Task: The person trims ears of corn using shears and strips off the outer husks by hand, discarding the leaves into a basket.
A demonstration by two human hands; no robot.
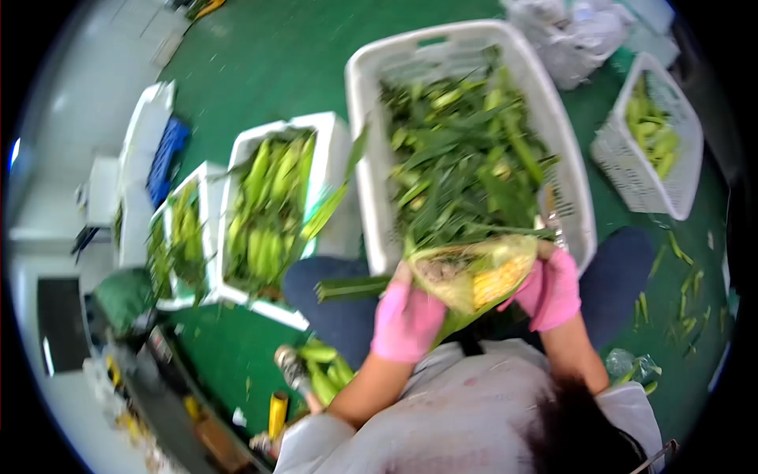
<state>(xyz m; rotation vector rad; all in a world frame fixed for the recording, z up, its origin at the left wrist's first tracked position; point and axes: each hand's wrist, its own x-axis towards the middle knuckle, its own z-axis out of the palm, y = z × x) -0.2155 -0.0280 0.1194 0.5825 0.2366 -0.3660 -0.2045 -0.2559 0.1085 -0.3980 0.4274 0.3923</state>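
Between my hands is an ear of corn (499, 278), its husk pulled open so that yellow kernels and a brownish patch show. My left hand (404, 320), in a pink glove, is closed on the stalk side of the husk at the left. From the right, my right hand (557, 291), also pink-gloved, grips the other end of the ear. Long green leaves stick out past my left hand. Just beyond the ear stands a large white crate (365, 150) heaped with green husks and leaves (466, 170).
White foam boxes with unshelled corn (268, 178) stand at the left, near a blue crate (167, 154). A white basket (685, 158) with green corn is at the right, below a plastic bag (572, 47). Husk scraps (685, 300) litter the green floor.
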